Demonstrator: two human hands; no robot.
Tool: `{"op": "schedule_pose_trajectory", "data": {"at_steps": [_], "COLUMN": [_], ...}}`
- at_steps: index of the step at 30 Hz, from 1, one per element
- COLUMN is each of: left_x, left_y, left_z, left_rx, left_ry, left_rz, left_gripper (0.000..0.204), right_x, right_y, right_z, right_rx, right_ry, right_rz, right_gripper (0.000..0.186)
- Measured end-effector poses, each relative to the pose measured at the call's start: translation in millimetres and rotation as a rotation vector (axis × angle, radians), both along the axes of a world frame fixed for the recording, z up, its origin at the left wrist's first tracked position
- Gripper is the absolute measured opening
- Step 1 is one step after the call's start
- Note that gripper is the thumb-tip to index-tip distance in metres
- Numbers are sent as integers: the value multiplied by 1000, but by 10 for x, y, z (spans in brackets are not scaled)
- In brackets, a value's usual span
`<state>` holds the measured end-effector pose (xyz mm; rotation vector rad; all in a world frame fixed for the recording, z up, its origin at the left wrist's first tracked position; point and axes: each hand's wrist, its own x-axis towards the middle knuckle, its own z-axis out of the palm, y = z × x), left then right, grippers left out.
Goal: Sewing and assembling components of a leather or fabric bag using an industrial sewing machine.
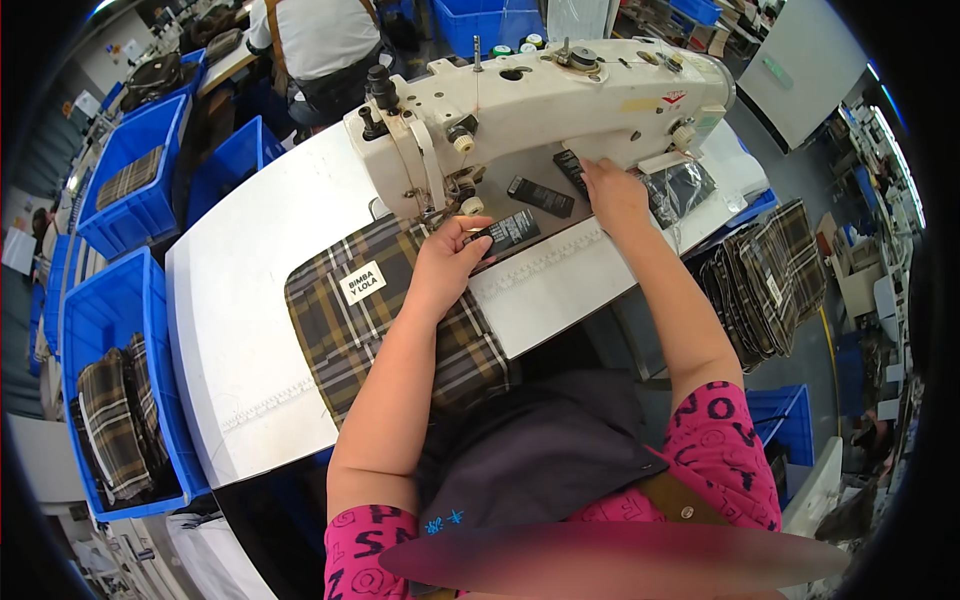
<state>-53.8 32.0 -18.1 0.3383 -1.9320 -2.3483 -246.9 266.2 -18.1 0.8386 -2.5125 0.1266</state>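
My left hand (447, 257) is closed, thumb and fingers pinching the near end of a black printed label (508, 233) beside the needle area of the white sewing machine (560, 100). Under that forearm lies a plaid fabric panel (400, 320) with a cream patch (362, 283), its far edge close to the presser foot. Farther right, my right hand (613, 195) reaches under the machine arm, its fingers at another black label (571, 172). Between the hands rests a third black label (541, 197) on the metal bed. What the right fingertips grip is partly hidden.
Right of my right hand sits a clear plastic bag of dark pieces (680, 190). Plaid pieces hang in a stack (765, 285) off the table's right side. Blue bins (150, 330) stand at left, one with folded plaid pieces. A person (325, 50) sits beyond the machine.
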Motion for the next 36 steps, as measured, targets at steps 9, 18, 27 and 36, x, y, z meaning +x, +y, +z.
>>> {"op": "schedule_pose_trajectory", "data": {"at_steps": [9,18,27,36], "left_x": [-12,-1,31,109], "left_y": [-11,-47,-78,-85], "left_z": [-34,-29,103,59], "left_rx": [26,13,72,171], "left_ry": [4,-4,-9,-166], "left_rz": [-4,2,-6,-121], "left_gripper": [14,9,10,13], "right_x": [-60,71,160,1090], "right_y": [37,28,27,-75], "right_z": [-177,-160,16,183], "right_rx": [34,-96,-111,-227], "right_ry": [-103,-24,198,300], "right_rz": [-30,-6,235,850], "right_gripper": [27,21,17,27]}}
